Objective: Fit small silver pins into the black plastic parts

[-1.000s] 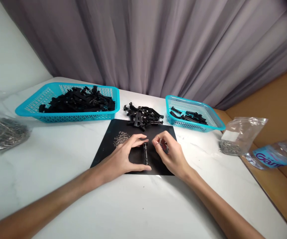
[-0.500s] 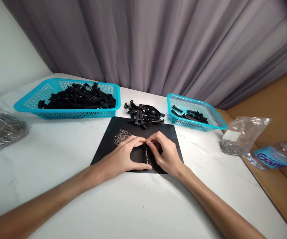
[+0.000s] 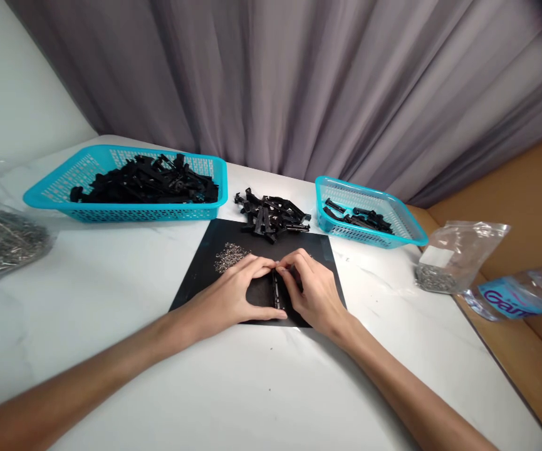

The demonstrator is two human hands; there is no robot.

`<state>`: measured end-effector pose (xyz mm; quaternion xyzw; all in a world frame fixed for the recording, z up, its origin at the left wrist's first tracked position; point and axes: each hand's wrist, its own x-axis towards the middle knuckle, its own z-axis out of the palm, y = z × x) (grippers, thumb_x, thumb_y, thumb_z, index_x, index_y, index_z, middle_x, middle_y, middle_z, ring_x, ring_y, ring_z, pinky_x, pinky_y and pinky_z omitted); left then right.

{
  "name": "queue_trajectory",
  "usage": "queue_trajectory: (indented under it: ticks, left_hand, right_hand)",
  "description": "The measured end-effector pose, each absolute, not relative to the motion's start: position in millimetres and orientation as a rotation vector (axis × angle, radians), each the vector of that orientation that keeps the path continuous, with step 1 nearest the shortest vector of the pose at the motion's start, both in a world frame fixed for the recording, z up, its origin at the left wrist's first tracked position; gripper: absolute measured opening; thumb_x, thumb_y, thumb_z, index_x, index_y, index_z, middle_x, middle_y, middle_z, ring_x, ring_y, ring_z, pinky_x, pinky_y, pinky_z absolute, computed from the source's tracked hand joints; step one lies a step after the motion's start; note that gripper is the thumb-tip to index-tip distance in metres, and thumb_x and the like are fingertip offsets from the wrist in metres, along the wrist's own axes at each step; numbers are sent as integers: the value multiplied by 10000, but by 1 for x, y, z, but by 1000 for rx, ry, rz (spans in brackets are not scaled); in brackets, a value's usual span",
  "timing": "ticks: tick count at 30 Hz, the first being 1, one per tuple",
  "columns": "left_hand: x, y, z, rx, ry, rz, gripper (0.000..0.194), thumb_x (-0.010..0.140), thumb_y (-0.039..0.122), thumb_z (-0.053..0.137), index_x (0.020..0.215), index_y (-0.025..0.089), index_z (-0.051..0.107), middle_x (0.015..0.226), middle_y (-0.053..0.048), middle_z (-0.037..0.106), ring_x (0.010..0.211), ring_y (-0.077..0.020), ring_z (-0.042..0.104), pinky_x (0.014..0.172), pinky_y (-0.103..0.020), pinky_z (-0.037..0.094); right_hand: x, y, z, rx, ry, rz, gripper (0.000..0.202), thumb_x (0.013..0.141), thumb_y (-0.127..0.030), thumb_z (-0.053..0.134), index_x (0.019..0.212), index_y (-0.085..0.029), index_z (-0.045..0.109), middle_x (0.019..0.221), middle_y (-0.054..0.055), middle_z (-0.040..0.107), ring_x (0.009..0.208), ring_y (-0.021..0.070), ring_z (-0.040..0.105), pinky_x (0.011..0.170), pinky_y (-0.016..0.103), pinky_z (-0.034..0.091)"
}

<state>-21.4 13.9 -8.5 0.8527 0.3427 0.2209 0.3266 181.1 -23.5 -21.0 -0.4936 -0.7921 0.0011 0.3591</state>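
Observation:
A narrow black plastic part [image 3: 277,293] lies lengthwise on the black mat [image 3: 195,279]. My left hand [image 3: 240,290] holds it, thumb at the near end and fingertips at the far end. Pinched at the part's far end, my right hand [image 3: 312,285] has thumb and forefinger closed on a thin metal piece [image 3: 286,270], too small to make out fully. Small metal pieces [image 3: 231,257] lie in a heap on the mat, left of the hands. Beyond the hands, a pile of black plastic parts [image 3: 271,216] overlaps the mat's far edge.
At the back left stands a large blue basket [image 3: 134,214] full of black parts; a smaller blue basket [image 3: 369,238] at the right holds several. Bags of metal pieces lie at far left [image 3: 7,244] and right [image 3: 440,275]. A plastic bottle [image 3: 510,294] lies near the right edge.
Both hands keep almost the same place on the black part. Any movement of the right fingertips is very slight.

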Motion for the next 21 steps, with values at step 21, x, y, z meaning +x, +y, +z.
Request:
queue_trajectory:
  ticks: [21]
  left_hand:
    - [-20,10,-4,2172,879,567,632,751,555,819,1275,282,595,1287,-50,604,1275,-309,588,1129,-459,464]
  right_hand:
    - [179,-27,-23,-1266,-2207,-459,124,1034,-129,427,983,-205,511,874,60,648,711,188,593,669,315,434]
